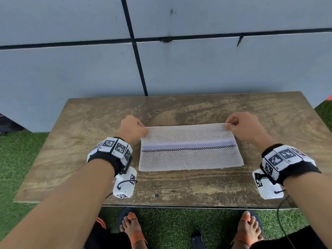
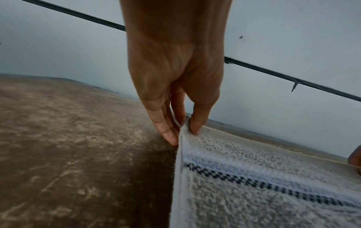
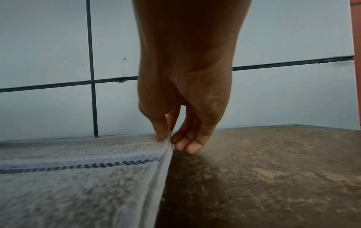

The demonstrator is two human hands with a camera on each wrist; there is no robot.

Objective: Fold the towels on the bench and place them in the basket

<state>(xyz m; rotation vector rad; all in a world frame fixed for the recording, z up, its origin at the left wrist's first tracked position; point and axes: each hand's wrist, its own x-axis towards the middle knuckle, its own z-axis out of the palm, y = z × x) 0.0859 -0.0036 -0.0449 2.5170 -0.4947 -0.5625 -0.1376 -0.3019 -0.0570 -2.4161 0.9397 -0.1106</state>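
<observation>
White terry towel [image 1: 190, 151] with a blue band and black checked stripe, lying folded mid-bench [image 1: 89, 141], left hand [image 1: 132, 129] pinching its far left corner, right hand [image 1: 246, 127] pinching the far right, grey panelled wall [image 1: 215, 69] behind, green turf [image 1: 18, 150] below.

**Three views, one towel edge**

From the head we look forward and steeply down over both forearms onto the tabletop [image 1: 86, 123], with the paneled wall [image 1: 215, 69] beyond and grass and feet below. On the left wrist we sit very close behind the left hand [image 2: 175, 69], looking along its fingers toward the wall, tilted so the tabletop slopes. On the right wrist we sit equally close behind the right hand [image 3: 185, 77], facing the wall nearly level. All three views share the towel [image 1: 190, 150] and its checkered stripe; the left wrist view catches part of a second hand at its right border.
</observation>
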